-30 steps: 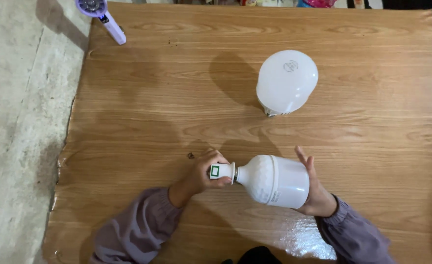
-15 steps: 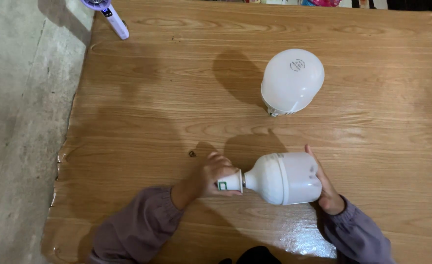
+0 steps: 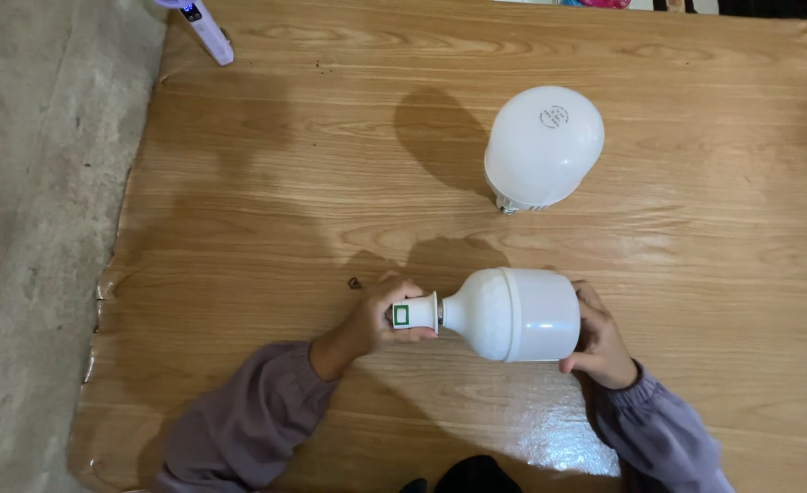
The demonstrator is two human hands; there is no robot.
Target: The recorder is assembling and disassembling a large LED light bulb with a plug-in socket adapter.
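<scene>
Head view: my left hand (image 3: 376,319) pinches the white bulb's (image 3: 513,313) base, my right hand (image 3: 600,340) cups its dome, near the table's (image 3: 266,201) front edge.

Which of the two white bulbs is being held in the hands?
The nearer bulb, lying sideways: the left hand grips its narrow base, the right hand its dome end. The other bulb rests alone, farther up the wooden table.

I am seeing the purple tool (image 3: 204,27) cut off by the top edge, my right hand (image 3: 600,342) partly hidden behind the lamp bulb (image 3: 513,313), and the bulb's small green-edged label (image 3: 401,316) too tiny to read.
</scene>
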